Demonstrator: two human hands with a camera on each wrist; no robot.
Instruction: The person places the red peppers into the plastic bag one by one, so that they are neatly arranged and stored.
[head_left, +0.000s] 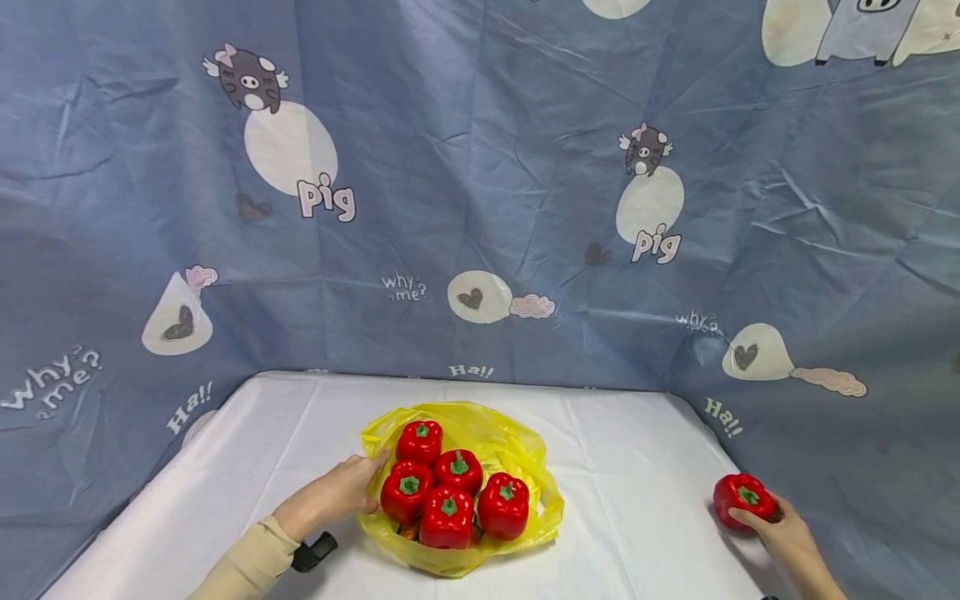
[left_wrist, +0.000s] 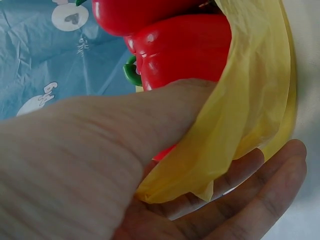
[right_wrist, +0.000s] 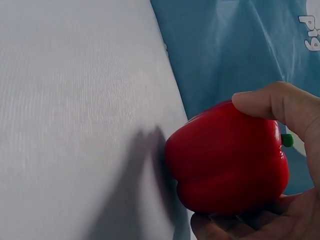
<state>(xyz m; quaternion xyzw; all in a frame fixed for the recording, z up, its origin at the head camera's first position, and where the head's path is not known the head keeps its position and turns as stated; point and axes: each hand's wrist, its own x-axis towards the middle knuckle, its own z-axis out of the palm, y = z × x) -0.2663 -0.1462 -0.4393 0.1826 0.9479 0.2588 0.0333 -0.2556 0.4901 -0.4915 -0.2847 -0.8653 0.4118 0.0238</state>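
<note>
A yellow plastic bag (head_left: pixel 525 446) lies spread open on the white table, with several red bell peppers (head_left: pixel 447 517) with green stems inside. At the bag's left side, my left hand (head_left: pixel 337 497) holds its rim. The left wrist view shows the thumb (left_wrist: pixel 175 102) inside against a pepper (left_wrist: pixel 185 47) and the fingers outside under the yellow film (left_wrist: pixel 250 100). Far to the right, my right hand (head_left: pixel 795 542) grips another red bell pepper (head_left: pixel 731 492) near the table's right edge. Thumb and fingers lie on opposite sides of this pepper (right_wrist: pixel 225 160) in the right wrist view.
White cloth covers the table (head_left: pixel 622 492). Blue fabric (head_left: pixel 480 167) printed with pigs and words hangs at the back and both sides. A black strap piece (head_left: pixel 313 552) shows under the left wrist.
</note>
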